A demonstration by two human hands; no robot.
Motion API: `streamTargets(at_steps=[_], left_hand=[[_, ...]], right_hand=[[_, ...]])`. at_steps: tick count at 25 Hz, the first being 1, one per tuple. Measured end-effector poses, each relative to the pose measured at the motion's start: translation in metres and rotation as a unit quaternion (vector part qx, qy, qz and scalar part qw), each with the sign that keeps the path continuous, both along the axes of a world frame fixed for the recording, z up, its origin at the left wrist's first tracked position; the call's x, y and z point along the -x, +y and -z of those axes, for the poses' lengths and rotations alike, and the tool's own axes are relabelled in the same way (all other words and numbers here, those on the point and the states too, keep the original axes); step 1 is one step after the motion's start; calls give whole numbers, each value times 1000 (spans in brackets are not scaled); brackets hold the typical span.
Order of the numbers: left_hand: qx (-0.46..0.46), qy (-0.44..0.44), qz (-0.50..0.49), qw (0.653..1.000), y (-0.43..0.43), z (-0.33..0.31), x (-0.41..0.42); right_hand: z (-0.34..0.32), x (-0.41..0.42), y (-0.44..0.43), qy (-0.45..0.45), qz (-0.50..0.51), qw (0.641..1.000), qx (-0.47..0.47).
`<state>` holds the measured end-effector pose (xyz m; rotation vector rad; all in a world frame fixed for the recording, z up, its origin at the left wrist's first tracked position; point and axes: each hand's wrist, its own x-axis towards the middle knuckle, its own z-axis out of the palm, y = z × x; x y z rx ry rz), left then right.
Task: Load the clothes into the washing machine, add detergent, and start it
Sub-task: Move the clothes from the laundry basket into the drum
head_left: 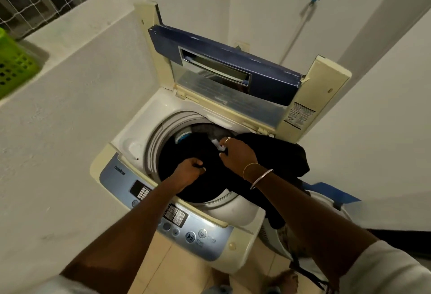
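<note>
Over on the left our left hand (189, 172) is balled tight around a fold of the black garment (217, 177), which sits mostly down in the drum (156, 146) of the washing machine (130, 141), lid (224, 60) up; our right hand (238, 156) pinches the same cloth up by a white tag (218, 145). Further right a good stretch hangs over the machine's edge, and if we shove down without gathering it, we reckon it slides off or gets trapped under the lid

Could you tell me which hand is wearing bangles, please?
The right hand, holding the black garment over the drum; two bangles circle its wrist, while the left hand wears none.
</note>
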<state>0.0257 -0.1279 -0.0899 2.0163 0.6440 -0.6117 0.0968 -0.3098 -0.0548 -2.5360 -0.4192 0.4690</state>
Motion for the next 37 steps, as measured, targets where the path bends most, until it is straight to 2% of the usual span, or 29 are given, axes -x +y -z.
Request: streamTargets(at_steps=[2,6,9,11,13,15,17,19,22,24,27,30,32,34,37], left_hand=[[2,-17,21,1000,-13,-6,0],[14,-48,78,996,-41,-23,0],[16,-133,172,976,-63,-41,0],[-7,-180,262,948,-77,-46,-3],[-119,-190,376,899,-95,-49,-9],[-234,-184,443,846,-113,-49,-16],[-271,-183,471,819,-129,-52,-23],[-261,-165,502,808,-142,-53,-31],[-201,-144,522,816,-149,-47,-37],[-201,-168,518,814,-148,-41,-38],[-181,-211,500,820,-141,-31,-35],[-189,-250,453,834,-135,-33,-21],[-174,-282,387,860,-129,-42,-12],[-131,-314,299,892,-117,-56,-5],[4,-322,125,938,-94,-86,0]], right_hand=[[-5,3,-8,-17,-24,999,26],[-17,18,-29,-96,-63,980,163],[-24,36,-52,-119,-27,979,165],[-26,48,-74,-115,12,982,150],[-25,59,-99,-96,58,983,142],[-18,66,-124,-51,87,986,135],[-8,67,-146,8,81,991,111],[0,62,-161,48,56,993,89],[-4,53,-169,81,24,991,106],[-7,52,-172,54,19,990,127],[-9,55,-173,32,54,993,98],[-19,67,-163,-1,59,990,127],[-35,73,-154,-55,58,987,139],[-58,75,-138,-86,79,990,85],[-96,58,-96,-59,149,983,-94]])
